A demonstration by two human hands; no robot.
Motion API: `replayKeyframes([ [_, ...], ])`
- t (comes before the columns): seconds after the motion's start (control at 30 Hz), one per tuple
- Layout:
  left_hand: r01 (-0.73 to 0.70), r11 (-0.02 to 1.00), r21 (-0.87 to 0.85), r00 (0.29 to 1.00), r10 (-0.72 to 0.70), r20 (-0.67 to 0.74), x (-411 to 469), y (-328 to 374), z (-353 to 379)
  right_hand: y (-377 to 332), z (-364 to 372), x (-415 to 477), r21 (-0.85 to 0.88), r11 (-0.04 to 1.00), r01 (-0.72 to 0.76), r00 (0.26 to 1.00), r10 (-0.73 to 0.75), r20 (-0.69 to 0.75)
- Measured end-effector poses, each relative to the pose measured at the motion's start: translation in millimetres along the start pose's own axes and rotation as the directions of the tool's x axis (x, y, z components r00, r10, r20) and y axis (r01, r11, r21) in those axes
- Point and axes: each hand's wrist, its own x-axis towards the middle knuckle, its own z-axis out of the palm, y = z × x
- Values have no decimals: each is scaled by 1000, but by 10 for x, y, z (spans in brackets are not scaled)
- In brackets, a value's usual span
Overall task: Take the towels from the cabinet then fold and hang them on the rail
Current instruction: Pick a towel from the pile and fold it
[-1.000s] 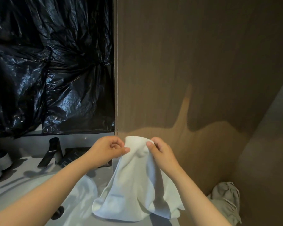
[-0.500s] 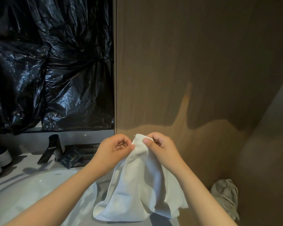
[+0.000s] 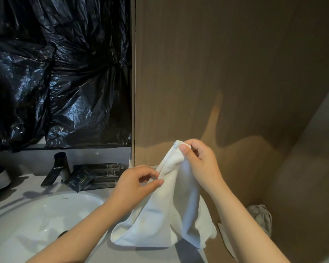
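Observation:
A white towel (image 3: pixel 167 215) hangs in front of me over the counter edge, its lower part bunched in loose folds. My right hand (image 3: pixel 201 164) pinches its top corner between thumb and fingers and holds it up. My left hand (image 3: pixel 137 185) is lower and to the left, its thumb and fingertips pinching the towel's left hem. No rail and no cabinet opening show in this view.
A white sink basin (image 3: pixel 36 221) with a black tap (image 3: pixel 55 169) lies to the left on a grey counter (image 3: pixel 144 257). Dark packets (image 3: pixel 95 177) lie behind it. Black plastic sheeting (image 3: pixel 59 73) covers the wall. A brown wood panel (image 3: pixel 226 73) stands ahead, and a grey cloth (image 3: pixel 260 217) lies low right.
My left hand has let go of the towel's top and slid down along its left hem. My right hand still holds the top corner, now slightly further right.

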Motion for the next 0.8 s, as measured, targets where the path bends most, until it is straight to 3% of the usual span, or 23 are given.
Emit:
replayKeyframes([
  [0.2, -61, 983, 174, 997, 52, 56, 6, -158, 32, -80, -83, 128, -1, 1000, 21, 995, -21, -93],
  [0.37, 13, 988, 151, 983, -40, 179, 31, -287, 16, -162, -222, 255, -27, 998, 54, 988, -57, -141],
  [0.43, -5, 977, 215, 978, -40, 206, 57, -324, 25, -197, -291, 309, -44, 996, 74, 982, -80, -171],
  [0.8, 37, 912, 408, 976, -121, 183, 199, -645, -126, -311, -604, 512, -97, 991, 94, 943, -120, -310],
])
